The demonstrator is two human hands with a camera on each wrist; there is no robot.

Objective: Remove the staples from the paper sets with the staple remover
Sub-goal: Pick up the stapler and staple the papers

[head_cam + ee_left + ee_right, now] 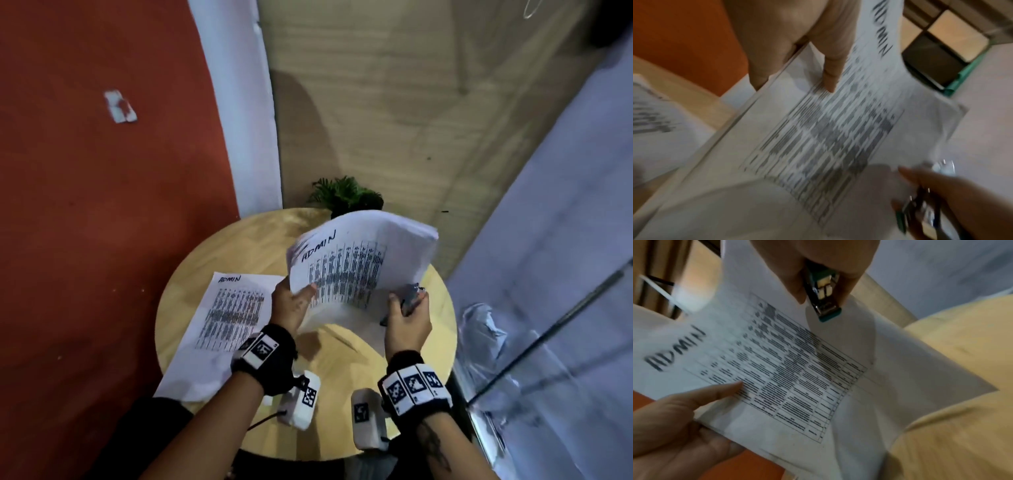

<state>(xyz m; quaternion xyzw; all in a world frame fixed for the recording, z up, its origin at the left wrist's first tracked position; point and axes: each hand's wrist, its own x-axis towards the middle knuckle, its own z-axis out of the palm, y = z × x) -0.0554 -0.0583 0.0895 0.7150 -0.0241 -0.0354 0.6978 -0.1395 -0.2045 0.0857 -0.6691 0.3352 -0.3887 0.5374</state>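
A thick paper set [363,263] marked "ADMIN" with a printed table is lifted off the round wooden table [442,329]. My left hand [293,305] grips its left edge, thumb on top of the page [729,388] and fingers underneath. My right hand [407,317] holds a teal and metal staple remover [823,300] at the set's right edge, its metal tip [416,291] pointing away from me and touching the paper. A second "ADMIN" sheet [229,318] lies flat on the table's left side, overhanging the near edge. No staple is visible.
A small potted plant [346,195] stands at the table's far edge behind the lifted papers. An orange wall [102,205] is to the left, a glass panel with a metal rail [548,335] to the right.
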